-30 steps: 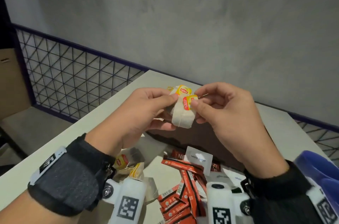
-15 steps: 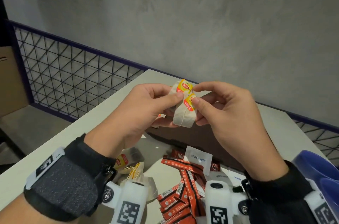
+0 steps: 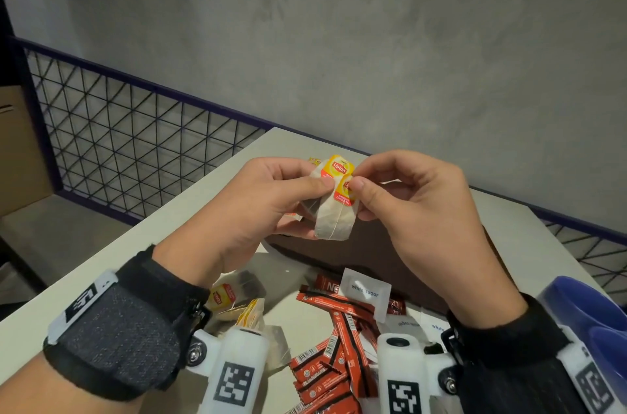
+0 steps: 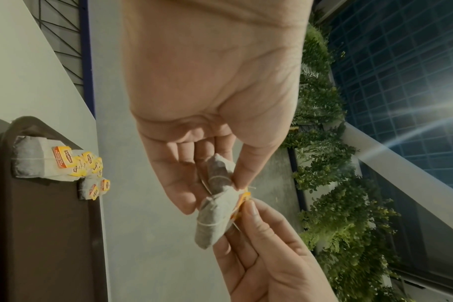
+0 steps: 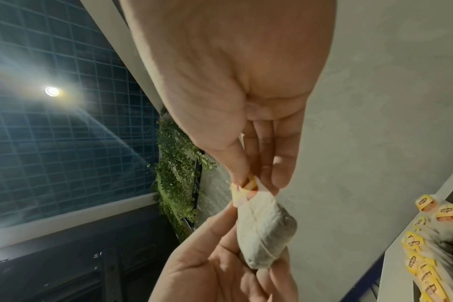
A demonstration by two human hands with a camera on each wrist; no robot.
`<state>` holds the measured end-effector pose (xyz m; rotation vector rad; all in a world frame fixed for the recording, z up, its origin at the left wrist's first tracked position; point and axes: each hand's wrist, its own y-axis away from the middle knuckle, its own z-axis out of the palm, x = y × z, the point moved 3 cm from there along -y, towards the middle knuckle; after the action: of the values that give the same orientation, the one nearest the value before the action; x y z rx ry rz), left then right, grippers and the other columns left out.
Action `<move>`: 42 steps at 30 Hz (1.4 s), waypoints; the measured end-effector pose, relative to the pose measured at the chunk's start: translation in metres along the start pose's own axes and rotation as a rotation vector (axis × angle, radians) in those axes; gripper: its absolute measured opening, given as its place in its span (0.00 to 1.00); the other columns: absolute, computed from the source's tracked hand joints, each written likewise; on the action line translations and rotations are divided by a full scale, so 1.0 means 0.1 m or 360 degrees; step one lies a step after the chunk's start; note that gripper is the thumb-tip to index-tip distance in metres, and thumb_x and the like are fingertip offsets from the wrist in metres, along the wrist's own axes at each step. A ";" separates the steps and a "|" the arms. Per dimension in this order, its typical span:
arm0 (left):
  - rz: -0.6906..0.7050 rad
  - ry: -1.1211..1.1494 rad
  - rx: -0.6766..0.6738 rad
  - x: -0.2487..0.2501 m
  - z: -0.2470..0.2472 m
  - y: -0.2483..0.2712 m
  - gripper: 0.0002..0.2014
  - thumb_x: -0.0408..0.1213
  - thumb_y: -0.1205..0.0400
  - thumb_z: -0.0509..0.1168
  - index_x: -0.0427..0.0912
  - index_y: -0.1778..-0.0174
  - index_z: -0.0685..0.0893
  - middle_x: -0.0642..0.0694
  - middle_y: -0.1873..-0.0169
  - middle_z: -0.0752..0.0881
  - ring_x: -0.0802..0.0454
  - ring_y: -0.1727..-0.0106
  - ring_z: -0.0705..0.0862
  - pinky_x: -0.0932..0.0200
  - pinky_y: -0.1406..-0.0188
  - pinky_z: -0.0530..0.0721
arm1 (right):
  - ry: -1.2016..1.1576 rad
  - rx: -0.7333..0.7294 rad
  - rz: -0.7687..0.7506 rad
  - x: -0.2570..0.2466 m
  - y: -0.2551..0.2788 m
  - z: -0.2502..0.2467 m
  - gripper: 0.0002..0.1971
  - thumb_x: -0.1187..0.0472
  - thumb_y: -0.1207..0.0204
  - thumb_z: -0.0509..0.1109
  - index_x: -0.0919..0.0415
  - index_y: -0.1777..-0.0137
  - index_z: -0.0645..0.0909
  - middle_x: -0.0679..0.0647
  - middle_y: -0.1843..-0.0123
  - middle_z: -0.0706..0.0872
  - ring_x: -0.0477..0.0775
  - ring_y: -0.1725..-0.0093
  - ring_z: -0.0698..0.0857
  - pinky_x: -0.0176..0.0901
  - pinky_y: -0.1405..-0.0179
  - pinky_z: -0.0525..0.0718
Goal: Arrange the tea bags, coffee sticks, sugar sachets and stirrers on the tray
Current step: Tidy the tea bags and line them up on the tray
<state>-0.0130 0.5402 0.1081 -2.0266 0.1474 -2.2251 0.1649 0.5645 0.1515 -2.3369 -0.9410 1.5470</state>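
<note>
Above the table (image 3: 217,172), over the brown tray (image 3: 380,250), both hands hold a small stack of tea bags (image 3: 334,220): the left hand (image 3: 271,206) pinches its side, the right hand (image 3: 407,200) pinches a yellow tag (image 3: 346,191). Since a second ago the tags have tilted and drawn together, so squaring up seems nearly done. The bags hang upright, tags up.

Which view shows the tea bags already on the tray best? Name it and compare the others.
Left wrist: the tea bags on the tray lie unobstructed at the tray corner. The right wrist view catches them at its edge, partly cropped. In the head view the hands hide them almost wholly.
</note>
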 end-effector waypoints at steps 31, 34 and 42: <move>-0.0062 0.0277 -0.0073 -0.04 0.17 0.02 0.16 0.48 0.17 0.67 0.42 0.45 0.93 0.39 0.48 0.94 0.42 0.47 0.92 0.42 0.43 0.92 | 0.0143 0.0265 -0.0257 -0.04 0.01 0.00 0.05 0.63 0.21 0.78 0.52 0.52 0.90 0.41 0.58 0.92 0.40 0.55 0.91 0.29 0.57 0.87; -0.0014 0.0248 -0.0071 -0.03 0.18 0.02 0.18 0.51 0.21 0.70 0.41 0.45 0.93 0.39 0.47 0.94 0.42 0.46 0.93 0.43 0.45 0.92 | 0.0258 0.0304 -0.0343 -0.05 0.02 0.00 0.03 0.62 0.20 0.77 0.54 0.50 0.90 0.42 0.57 0.91 0.43 0.54 0.90 0.33 0.57 0.88; 0.0011 0.0230 0.0101 -0.06 0.14 0.00 0.10 0.41 0.19 0.72 0.42 0.48 0.95 0.39 0.48 0.94 0.46 0.49 0.93 0.49 0.52 0.92 | 0.0241 0.0406 0.0012 0.08 -0.03 0.00 0.16 0.49 0.23 0.79 0.45 0.37 0.83 0.46 0.49 0.84 0.42 0.56 0.83 0.34 0.59 0.83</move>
<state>0.0013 0.5411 0.1039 -1.8312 0.0965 -2.3401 0.1655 0.5711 0.1466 -2.2399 -0.6585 1.3782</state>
